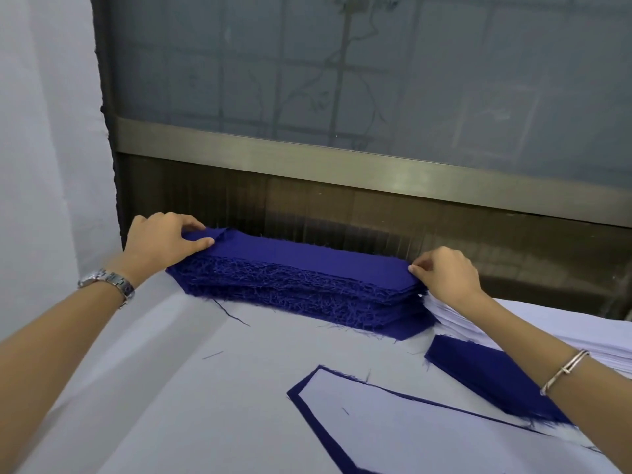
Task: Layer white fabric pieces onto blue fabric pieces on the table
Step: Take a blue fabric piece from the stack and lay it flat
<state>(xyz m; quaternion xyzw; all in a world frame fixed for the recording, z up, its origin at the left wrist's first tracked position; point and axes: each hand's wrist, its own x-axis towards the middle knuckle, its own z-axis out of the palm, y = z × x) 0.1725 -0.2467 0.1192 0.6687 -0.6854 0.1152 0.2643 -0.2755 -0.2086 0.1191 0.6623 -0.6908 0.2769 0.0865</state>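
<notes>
**Both hands at the ends of the top blue piece**

The left hand (164,241) pinches the raised left end of the top blue piece (307,253) between thumb and fingers. The right hand (444,275) pinches the opposite end with curled fingertips. The piece's long axis runs from one hand to the other along the blue stack (307,289), so both ends probably need to rise together. Just beneath the right wrist lies the white stack (513,323). Nearer the body than that hand, a loose blue piece (485,374) and a white piece (393,436) laid on blue rest on the desk (171,388). How many layers each pinch holds is unclear, and the right forearm hides part of the loose blue piece.
</notes>
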